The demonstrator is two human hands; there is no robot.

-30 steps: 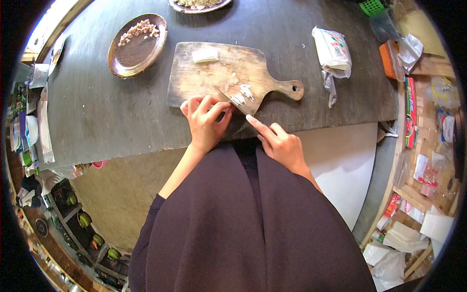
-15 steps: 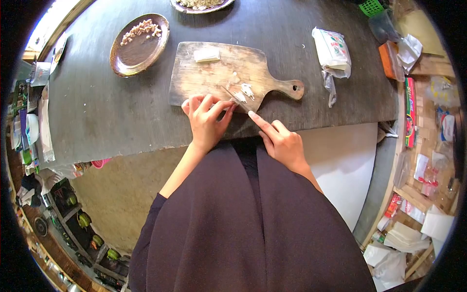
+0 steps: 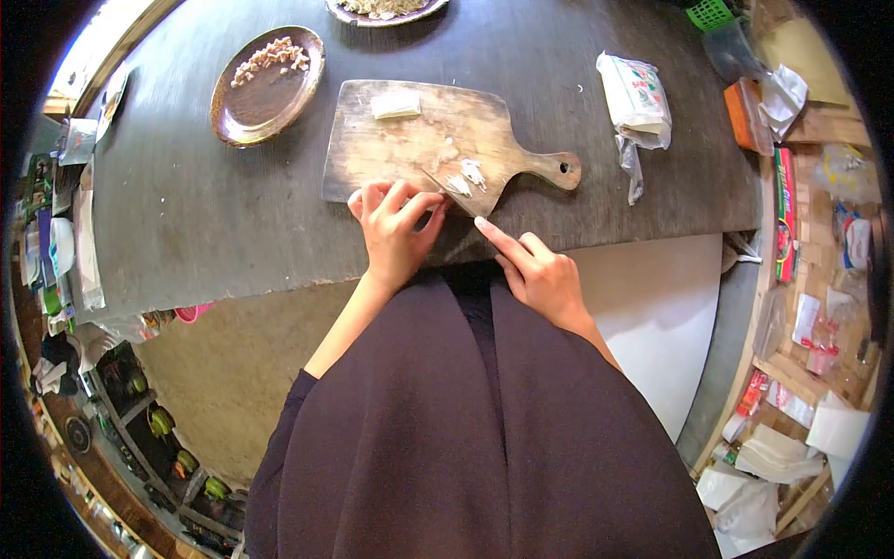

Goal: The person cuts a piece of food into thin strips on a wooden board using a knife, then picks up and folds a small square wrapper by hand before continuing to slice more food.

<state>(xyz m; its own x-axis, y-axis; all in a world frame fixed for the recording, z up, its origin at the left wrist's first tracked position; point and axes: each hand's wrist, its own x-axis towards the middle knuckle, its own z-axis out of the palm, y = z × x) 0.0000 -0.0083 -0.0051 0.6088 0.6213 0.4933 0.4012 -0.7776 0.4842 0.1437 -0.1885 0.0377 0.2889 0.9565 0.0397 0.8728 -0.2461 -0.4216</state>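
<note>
A wooden cutting board [image 3: 372, 158] lies near the table's front edge, its handle towards the right. My right hand [image 3: 542, 279] grips a knife [image 3: 454, 194], index finger stretched along the back of the blade, which slants over the board's near edge. My left hand [image 3: 396, 228] is closed in a pinch at that same edge, close beside the blade; what its fingertips hold is hidden. Thin white slices [image 3: 473, 173] lie on the board just past the knife. Farther back on the board rests a pale white block [image 3: 396, 103].
A brown plate [image 3: 265, 107] with small diced pieces stands at the back left. Another plate [image 3: 386, 17] of pale shredded food is at the far edge of view. To the right lie a white plastic packet [image 3: 635, 102] and an orange container [image 3: 748, 114].
The knife blade has shifted very slightly to the left at its tip. Both hands stay in nearly the same place.
</note>
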